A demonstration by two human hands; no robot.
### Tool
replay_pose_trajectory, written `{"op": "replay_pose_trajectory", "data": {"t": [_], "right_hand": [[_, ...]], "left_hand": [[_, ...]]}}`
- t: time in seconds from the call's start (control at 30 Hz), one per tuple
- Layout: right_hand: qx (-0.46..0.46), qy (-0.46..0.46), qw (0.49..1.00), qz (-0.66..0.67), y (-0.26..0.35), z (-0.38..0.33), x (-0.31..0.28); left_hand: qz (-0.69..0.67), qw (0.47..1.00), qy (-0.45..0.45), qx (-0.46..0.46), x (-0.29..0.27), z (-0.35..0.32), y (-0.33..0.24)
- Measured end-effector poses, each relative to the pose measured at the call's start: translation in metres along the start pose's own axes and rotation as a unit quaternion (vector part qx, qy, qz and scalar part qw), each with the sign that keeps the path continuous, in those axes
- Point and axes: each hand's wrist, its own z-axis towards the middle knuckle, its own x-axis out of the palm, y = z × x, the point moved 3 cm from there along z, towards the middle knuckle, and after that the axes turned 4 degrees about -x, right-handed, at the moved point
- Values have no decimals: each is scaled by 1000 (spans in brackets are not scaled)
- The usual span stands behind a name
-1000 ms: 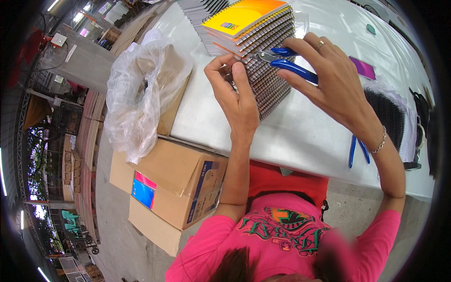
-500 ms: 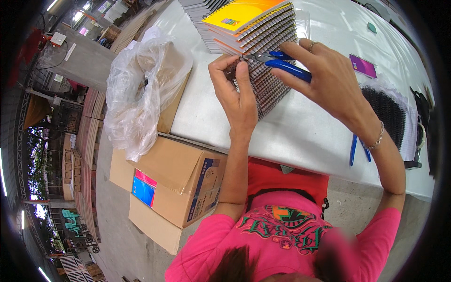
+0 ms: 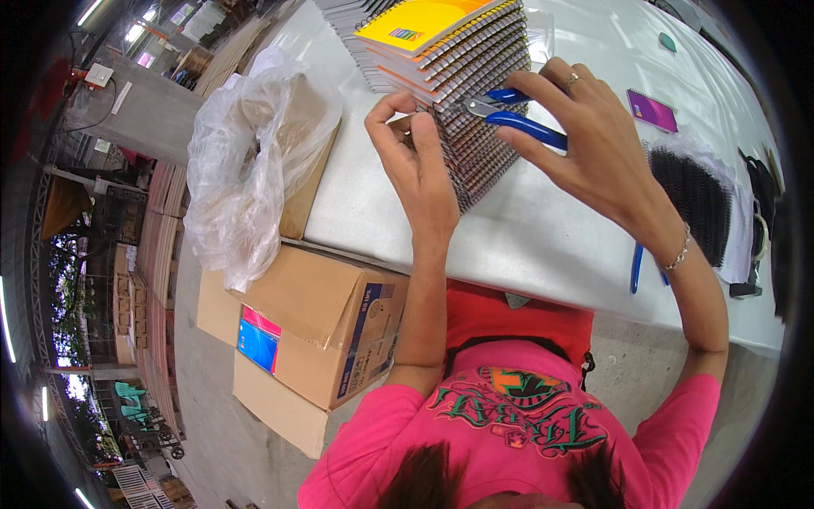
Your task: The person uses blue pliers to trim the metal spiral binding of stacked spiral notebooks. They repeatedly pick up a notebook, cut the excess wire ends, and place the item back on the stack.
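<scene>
A tall stack of spiral notebooks [image 3: 483,110] stands on the table, a yellow cover on top and the wire coils facing me. My left hand [image 3: 424,174] is at the stack's near left corner, fingers curled round the notebook edges with the thumb raised against the coil ends. Part of those fingers is hidden by the thumb. My right hand [image 3: 585,140] grips blue-handled wire cutters [image 3: 530,127]. Their handles are spread, and the metal jaws point left at the coils, a little away from my left thumb.
Left of the table are clear plastic wrapping [image 3: 246,161] and an open cardboard box [image 3: 318,318]. Grey notebooks [image 3: 348,34] lie behind the stack. To the right are a small purple notebook [image 3: 652,110], black coils [image 3: 691,199] and another blue-handled tool [image 3: 636,270].
The cutters have drawn back slightly to the right, away from my left fingers. My left hand has moved slightly left, its thumb and index finger a little farther apart.
</scene>
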Motion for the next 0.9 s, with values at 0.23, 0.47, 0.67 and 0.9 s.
{"op": "replay_pose_trajectory", "data": {"t": [0.23, 0.47, 0.67, 0.9], "right_hand": [[-8, -8, 1000, -3, 3, 5, 7], [58, 30, 996, 59, 2, -5, 13], [14, -1, 1000, 1, 0, -12, 9], [2, -24, 1000, 10, 3, -7, 20]], "left_hand": [[45, 997, 20, 60, -4, -2, 20], [-2, 999, 12, 39, -6, -3, 21], [-14, 1000, -1, 21, 1, -5, 12], [1, 998, 35, 44, -3, -13, 23]]}}
